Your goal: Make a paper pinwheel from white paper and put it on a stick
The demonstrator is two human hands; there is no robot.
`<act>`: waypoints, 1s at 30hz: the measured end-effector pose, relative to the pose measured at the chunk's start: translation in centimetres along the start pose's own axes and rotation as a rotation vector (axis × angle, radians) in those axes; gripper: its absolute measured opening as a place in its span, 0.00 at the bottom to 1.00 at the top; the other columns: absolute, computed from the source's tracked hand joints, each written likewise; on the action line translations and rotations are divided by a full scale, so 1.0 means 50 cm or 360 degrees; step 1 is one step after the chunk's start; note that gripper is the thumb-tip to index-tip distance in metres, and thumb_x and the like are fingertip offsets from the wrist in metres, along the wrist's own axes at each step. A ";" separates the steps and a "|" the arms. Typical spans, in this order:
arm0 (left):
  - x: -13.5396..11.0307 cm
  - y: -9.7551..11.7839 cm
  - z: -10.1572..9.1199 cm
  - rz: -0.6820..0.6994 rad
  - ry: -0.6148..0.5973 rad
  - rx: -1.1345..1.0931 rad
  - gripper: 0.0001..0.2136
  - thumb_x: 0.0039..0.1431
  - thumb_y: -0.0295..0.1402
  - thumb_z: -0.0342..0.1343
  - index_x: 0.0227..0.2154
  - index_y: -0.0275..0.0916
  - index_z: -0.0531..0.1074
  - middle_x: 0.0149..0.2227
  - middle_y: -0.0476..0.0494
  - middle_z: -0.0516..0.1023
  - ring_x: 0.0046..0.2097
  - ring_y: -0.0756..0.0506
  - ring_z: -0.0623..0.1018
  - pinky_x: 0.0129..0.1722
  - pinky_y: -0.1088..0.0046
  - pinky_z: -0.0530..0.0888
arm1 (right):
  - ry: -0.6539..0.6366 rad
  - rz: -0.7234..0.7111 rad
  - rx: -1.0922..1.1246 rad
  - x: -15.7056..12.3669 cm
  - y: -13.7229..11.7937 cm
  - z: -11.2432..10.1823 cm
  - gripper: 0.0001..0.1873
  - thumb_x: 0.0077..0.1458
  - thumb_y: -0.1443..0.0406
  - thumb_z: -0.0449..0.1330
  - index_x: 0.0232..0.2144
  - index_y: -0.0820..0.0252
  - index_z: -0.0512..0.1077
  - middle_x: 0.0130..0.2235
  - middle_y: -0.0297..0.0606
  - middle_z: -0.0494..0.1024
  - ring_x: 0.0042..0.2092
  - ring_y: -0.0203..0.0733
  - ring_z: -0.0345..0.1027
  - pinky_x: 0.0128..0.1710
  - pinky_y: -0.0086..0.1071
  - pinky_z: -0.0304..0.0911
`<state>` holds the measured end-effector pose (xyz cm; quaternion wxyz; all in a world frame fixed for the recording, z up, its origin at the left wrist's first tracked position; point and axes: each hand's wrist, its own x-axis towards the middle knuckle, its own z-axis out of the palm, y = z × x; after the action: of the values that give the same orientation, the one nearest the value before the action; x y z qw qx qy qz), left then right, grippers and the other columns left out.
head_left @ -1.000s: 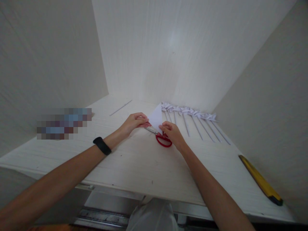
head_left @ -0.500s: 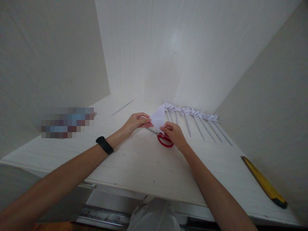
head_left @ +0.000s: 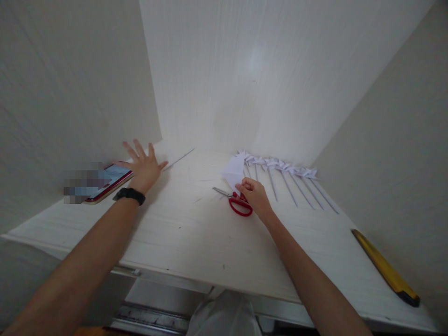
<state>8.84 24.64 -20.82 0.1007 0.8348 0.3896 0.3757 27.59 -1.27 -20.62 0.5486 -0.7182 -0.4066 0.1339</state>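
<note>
My left hand (head_left: 144, 169) is spread wide over the left part of the white tabletop, beside a phone (head_left: 111, 179) and close to the near end of a thin paper stick (head_left: 179, 159). Nothing is in its fingers. In front of me my right hand (head_left: 252, 192) pinches the lower corner of a folded piece of white paper (head_left: 234, 169). Below that hand lie scissors (head_left: 241, 207) with red handles, their blades pointing left and partly apart from the paper. Right of the paper, several pinwheel-like white paper pieces on thin sticks (head_left: 289, 186) lie in a row.
A yellow and black tool, perhaps a cutter or saw (head_left: 385, 268), lies along the right wall. Pale walls enclose the tabletop (head_left: 189, 233) at the back and both sides. An opened drawer (head_left: 157, 294) shows under the front edge.
My left hand has let go of the paper and moved left, its fingers spreading near the phone. My right hand has stayed in place with the paper, which now tilts left.
</note>
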 end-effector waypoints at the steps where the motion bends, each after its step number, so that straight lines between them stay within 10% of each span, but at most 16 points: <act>1: 0.003 -0.025 0.005 -0.0030 0.0140 0.0124 0.37 0.58 0.49 0.50 0.63 0.30 0.49 0.67 0.28 0.29 0.62 0.17 0.28 0.50 0.31 0.26 | -0.0001 -0.0005 -0.0001 0.000 0.001 0.000 0.13 0.49 0.58 0.58 0.20 0.56 0.59 0.17 0.27 0.68 0.19 0.34 0.64 0.19 0.25 0.53; 6: 0.014 -0.063 0.021 -0.0046 0.0198 0.0204 0.34 0.55 0.45 0.56 0.61 0.34 0.56 0.67 0.27 0.41 0.64 0.17 0.39 0.53 0.29 0.44 | -0.0009 -0.0014 0.0004 -0.001 -0.001 0.001 0.13 0.49 0.58 0.57 0.20 0.56 0.60 0.17 0.28 0.68 0.19 0.35 0.65 0.19 0.26 0.53; 10: 0.028 0.022 0.009 0.0154 0.0105 -0.0060 0.32 0.58 0.36 0.55 0.61 0.28 0.52 0.66 0.23 0.42 0.65 0.23 0.40 0.56 0.35 0.47 | 0.0015 -0.0018 -0.0022 -0.001 -0.003 0.001 0.12 0.48 0.59 0.58 0.20 0.57 0.60 0.17 0.27 0.68 0.19 0.34 0.64 0.20 0.26 0.53; 14: 0.013 0.130 0.020 0.0383 -0.0385 -0.0339 0.15 0.60 0.37 0.50 0.45 0.34 0.72 0.41 0.38 0.78 0.44 0.43 0.77 0.45 0.65 0.73 | 0.0000 -0.0032 -0.0047 -0.002 -0.005 0.001 0.12 0.49 0.59 0.57 0.21 0.57 0.61 0.18 0.28 0.70 0.19 0.34 0.65 0.21 0.26 0.54; 18: -0.038 0.202 0.044 0.0349 -0.1064 -0.1236 0.18 0.60 0.44 0.47 0.36 0.33 0.74 0.38 0.37 0.79 0.40 0.44 0.78 0.37 0.69 0.75 | -0.0031 -0.0041 -0.0046 -0.002 -0.003 0.001 0.12 0.50 0.59 0.57 0.21 0.57 0.61 0.18 0.30 0.72 0.19 0.34 0.63 0.20 0.25 0.53; 30: -0.064 0.218 0.044 -0.0246 -0.1172 -0.1870 0.16 0.52 0.45 0.58 0.31 0.33 0.74 0.33 0.38 0.79 0.35 0.46 0.78 0.35 0.71 0.72 | -0.0204 0.0011 0.0164 0.001 0.000 0.001 0.14 0.49 0.56 0.58 0.22 0.57 0.60 0.18 0.29 0.72 0.18 0.31 0.60 0.19 0.24 0.52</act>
<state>15.31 15.22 -19.09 0.6876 0.6851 0.1205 0.2083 27.60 -1.20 -20.62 0.5572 -0.6804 -0.4310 0.2021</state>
